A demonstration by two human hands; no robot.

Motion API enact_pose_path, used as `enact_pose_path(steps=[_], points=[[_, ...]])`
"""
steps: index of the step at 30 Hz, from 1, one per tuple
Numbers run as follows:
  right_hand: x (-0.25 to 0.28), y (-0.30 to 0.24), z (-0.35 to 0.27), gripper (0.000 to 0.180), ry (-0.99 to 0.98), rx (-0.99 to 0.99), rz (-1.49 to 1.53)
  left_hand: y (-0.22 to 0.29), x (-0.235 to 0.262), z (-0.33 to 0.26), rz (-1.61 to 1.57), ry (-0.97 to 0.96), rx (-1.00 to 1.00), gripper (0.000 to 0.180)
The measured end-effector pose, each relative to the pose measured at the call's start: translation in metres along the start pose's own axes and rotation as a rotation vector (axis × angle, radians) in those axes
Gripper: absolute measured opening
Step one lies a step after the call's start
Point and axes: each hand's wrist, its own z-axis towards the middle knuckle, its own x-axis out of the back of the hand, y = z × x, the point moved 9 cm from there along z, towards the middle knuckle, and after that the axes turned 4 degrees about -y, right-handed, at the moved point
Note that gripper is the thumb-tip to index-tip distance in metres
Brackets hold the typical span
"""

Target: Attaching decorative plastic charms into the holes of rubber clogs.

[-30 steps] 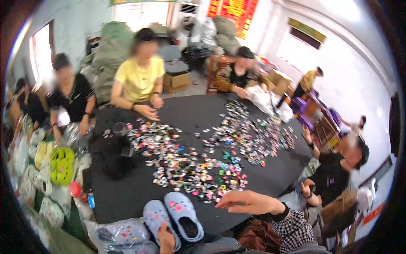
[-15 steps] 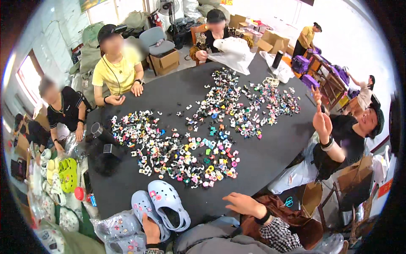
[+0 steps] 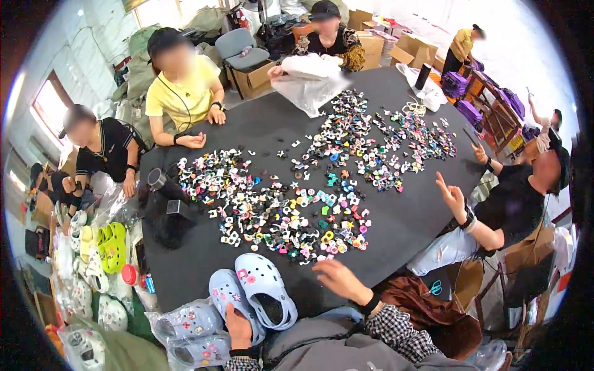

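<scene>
My left hand (image 3: 237,326) is at the near table edge, thumb up, closed on the side of a light-blue clog (image 3: 224,288) with pink charms on it. Against it lies a second light-blue clog (image 3: 270,294), tilted, its holed toe pointing away from me. My right hand (image 3: 340,281) reaches over the table with fingers stretched out and nothing visible in them. Its fingertips are close to the near edge of a pile of colourful shoe charms (image 3: 297,216); whether they touch it, I cannot tell.
More charms (image 3: 352,127) lie farther back on the black table (image 3: 408,210). Bagged clogs (image 3: 185,328) lie left of my left hand. A black cylinder (image 3: 162,182) and small box (image 3: 179,209) stand on the left. Several people sit round the table; one holds a plastic bag (image 3: 312,83).
My right hand has moved forward, closer to the charms. My left hand keeps hold of the clog. The person on the right has lowered a raised hand. The whole view has shifted somewhat.
</scene>
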Motion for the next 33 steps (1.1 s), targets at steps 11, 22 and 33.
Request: enact_pose_path(steps=[11, 22, 33], points=[[0.012, 0.064, 0.015, 0.066, 0.187, -0.189, -0.64, 0.013, -0.03, 0.001, -1.146, -0.003, 0.345, 0.036], [0.025, 0.074, 0.038, 0.047, 0.157, -0.029, -0.739, 0.076, -0.03, -0.002, -1.089, -0.035, 0.263, 0.049], [0.055, 0.08, 0.084, 0.012, 0.309, 0.027, -0.574, 0.055, -0.031, 0.001, -1.213, -0.061, 0.235, 0.04]])
